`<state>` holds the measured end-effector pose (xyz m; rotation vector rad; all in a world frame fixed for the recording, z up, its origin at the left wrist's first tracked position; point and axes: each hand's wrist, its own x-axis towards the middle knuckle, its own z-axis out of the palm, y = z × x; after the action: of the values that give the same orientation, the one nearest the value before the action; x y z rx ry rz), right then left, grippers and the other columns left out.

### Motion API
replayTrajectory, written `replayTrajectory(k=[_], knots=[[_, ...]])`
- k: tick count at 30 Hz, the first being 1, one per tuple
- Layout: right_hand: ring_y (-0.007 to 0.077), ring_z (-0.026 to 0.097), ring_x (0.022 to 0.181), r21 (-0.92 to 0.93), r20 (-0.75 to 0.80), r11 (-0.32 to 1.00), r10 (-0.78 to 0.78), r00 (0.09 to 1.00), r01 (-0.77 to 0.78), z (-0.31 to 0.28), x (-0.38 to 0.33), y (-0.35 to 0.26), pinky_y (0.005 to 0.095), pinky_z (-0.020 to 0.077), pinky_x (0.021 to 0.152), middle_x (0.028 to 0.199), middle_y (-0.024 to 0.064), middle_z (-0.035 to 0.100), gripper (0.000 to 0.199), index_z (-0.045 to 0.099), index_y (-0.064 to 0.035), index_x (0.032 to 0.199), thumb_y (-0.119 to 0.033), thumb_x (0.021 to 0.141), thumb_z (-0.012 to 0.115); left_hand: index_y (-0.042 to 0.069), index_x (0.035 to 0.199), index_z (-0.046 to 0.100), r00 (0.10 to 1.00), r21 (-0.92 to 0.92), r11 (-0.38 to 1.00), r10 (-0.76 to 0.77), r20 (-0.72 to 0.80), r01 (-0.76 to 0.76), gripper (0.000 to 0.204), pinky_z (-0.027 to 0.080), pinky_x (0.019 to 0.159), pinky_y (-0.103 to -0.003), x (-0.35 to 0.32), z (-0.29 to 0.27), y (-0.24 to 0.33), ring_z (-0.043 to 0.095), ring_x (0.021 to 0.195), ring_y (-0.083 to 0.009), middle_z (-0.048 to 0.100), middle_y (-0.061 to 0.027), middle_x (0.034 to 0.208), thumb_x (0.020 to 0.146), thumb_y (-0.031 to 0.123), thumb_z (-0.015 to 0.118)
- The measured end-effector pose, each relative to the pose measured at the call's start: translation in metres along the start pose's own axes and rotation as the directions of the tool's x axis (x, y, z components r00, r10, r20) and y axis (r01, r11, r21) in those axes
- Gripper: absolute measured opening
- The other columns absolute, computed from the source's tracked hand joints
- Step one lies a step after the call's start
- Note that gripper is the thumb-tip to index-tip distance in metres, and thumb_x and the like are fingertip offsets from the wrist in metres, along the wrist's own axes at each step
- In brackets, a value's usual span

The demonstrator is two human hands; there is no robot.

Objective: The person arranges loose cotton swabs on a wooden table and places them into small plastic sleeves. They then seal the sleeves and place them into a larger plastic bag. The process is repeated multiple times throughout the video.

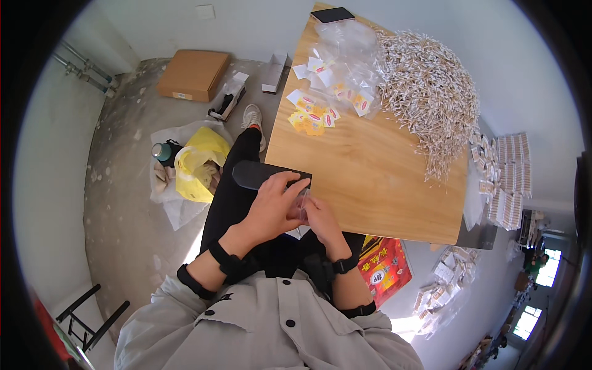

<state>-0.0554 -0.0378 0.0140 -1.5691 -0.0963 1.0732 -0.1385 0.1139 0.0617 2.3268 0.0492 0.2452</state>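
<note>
At the near left corner of the wooden table (364, 185), my left hand (271, 206) and my right hand (323, 223) meet around a small clear plastic bag (300, 202). The fingers of both hands close on the bag and partly cover it; what it contains cannot be made out. Just beyond my left hand lies a long black object (251, 175) with a rounded end, sticking out past the table's left edge. A big heap of cotton swabs (425, 92) covers the far right of the table. Yellow and white printed cards (311, 117) and clear plastic bags (348, 46) lie at the far left.
A phone (333, 15) lies at the table's far edge. Stacked swab packs (513, 172) stand to the right. On the floor are a cardboard box (193, 74), a yellow bag (203, 163), a bottle (163, 152), a red printed bag (385, 271) and packed bundles (444, 280).
</note>
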Motion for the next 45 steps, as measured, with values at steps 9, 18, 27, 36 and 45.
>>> replayTrajectory(k=[9,18,27,36,45], knots=[[0.0141,0.058,0.066,-0.126,0.06,0.987,-0.095,0.994,0.102,0.021,0.007,0.007,0.0303,0.0473,0.061,0.08,0.0068,0.066,0.029,0.066,0.0027,0.091,-0.017,0.097,0.045,0.006,0.13,0.055,0.993,-0.066,0.996,-0.058,0.099,0.064,0.07,0.044,0.097,-0.041,-0.014,-0.017,-0.015,0.057,0.108,-0.0334,0.061,-0.0131,0.11,0.067,0.019,0.084],[0.0127,0.065,0.076,-0.187,0.121,0.975,-0.102,0.987,0.124,0.027,0.009,-0.012,0.0252,0.051,0.07,0.085,0.0086,0.07,0.037,0.065,0.0007,0.106,-0.034,0.099,0.054,0.006,0.123,0.06,0.949,0.013,0.952,-0.305,-0.077,0.307,0.065,0.047,0.09,-0.039,-0.055,-0.072,-0.052,0.061,0.1,-0.0333,0.065,-0.0126,0.104,0.064,0.017,0.085],[0.0129,0.068,0.083,-0.042,0.034,0.998,-0.043,0.998,0.044,-0.001,0.015,-0.007,0.0249,0.0531,0.075,0.088,0.009,0.071,0.031,0.066,0.0001,0.11,-0.026,0.101,0.051,0.008,0.124,0.059,0.96,0.323,0.906,-0.278,-0.035,0.274,0.067,0.041,0.099,-0.044,-0.046,-0.074,-0.112,0.058,0.106,-0.0331,0.063,-0.0119,0.106,0.063,0.02,0.083],[0.0172,0.07,0.087,0.026,0.052,1.0,0.008,0.999,-0.009,-0.005,0.017,-0.007,0.0256,0.0548,0.075,0.087,0.0079,0.069,0.03,0.065,0.0004,0.112,-0.025,0.102,0.051,0.009,0.126,0.057,0.985,0.304,0.952,-0.089,0.147,0.041,0.07,0.042,0.1,-0.044,-0.006,-0.073,-0.106,0.056,0.106,-0.0335,0.06,-0.011,0.106,0.063,0.018,0.085],[0.0176,0.071,0.087,0.09,0.094,0.996,0.017,0.995,-0.026,-0.012,0.019,-0.007,0.0252,0.0554,0.075,0.086,0.007,0.066,0.031,0.063,0.0006,0.114,-0.025,0.103,0.05,0.009,0.127,0.057,0.965,0.198,0.979,-0.089,0.248,0.039,0.073,0.044,0.095,-0.042,0.014,-0.061,-0.087,0.055,0.108,-0.0343,0.057,-0.0123,0.113,0.061,0.02,0.087]])
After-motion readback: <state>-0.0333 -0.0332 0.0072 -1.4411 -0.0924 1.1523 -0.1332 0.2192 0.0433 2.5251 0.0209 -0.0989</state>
